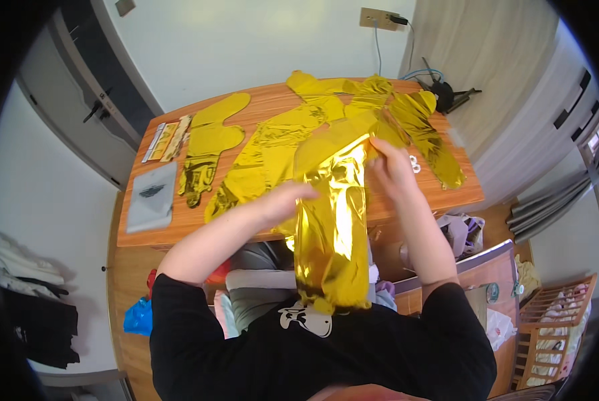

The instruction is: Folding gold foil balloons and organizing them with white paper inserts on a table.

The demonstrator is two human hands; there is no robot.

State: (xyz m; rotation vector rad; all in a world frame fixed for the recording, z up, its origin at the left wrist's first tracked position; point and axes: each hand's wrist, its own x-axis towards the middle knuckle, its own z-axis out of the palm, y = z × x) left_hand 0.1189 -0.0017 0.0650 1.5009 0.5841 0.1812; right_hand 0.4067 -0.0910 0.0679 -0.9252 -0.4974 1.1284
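A flat gold foil balloon (333,227) hangs from the table down over my lap, shiny and creased. Its upper right corner is pinched in my right hand (393,167). My left hand (287,200) is at the balloon's left edge, its fingers smeared by motion, so whether they grip it I cannot tell. More uninflated gold foil balloons lie on the wooden table: a curved one (212,137) on the left, a wide wrinkled one (273,150) in the middle, and a long one (433,140) on the right.
On the table's left are a grey plastic bag (151,197) and a printed card pack (166,140). Small white rings (415,164) lie right of my right hand. A black router (443,93) with cables stands at the back right. A blue bag (138,316) sits on the floor.
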